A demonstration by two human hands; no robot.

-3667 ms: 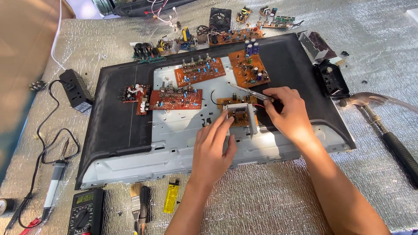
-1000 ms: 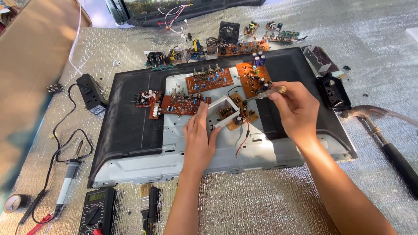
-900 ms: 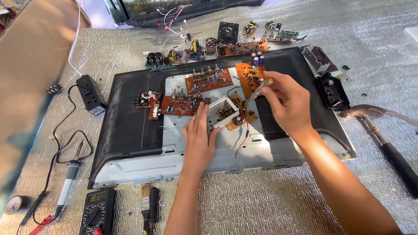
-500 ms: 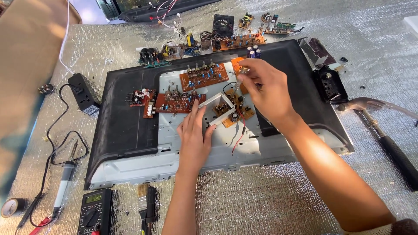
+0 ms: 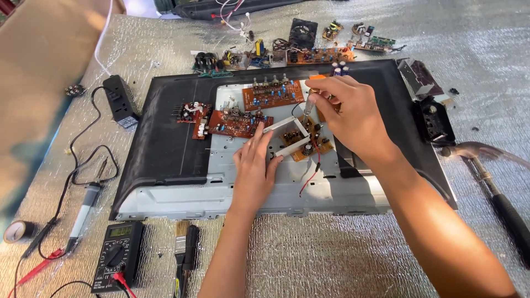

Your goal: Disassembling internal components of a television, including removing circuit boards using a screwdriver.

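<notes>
A small brown circuit board [image 5: 309, 140] with a white frame is lying on the grey metal chassis [image 5: 248, 187] of an opened flat panel. The left hand [image 5: 255, 165] is pressing its spread fingers against the frame's near edge, holding nothing. The right hand [image 5: 350, 116] is pinching a slim tool [image 5: 309, 105] (tip on the board). Left of the fingers, a multimeter [image 5: 117, 262] is resting on the desk.

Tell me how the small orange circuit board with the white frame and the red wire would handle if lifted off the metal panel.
The small orange circuit board looks thin and flat, so probably stiff and light. Its upright components seem fragile, so gripping the edges looks safer. The thin red wire curls loosely and would likely dangle and snag. The left hand rests beside the board.
</notes>
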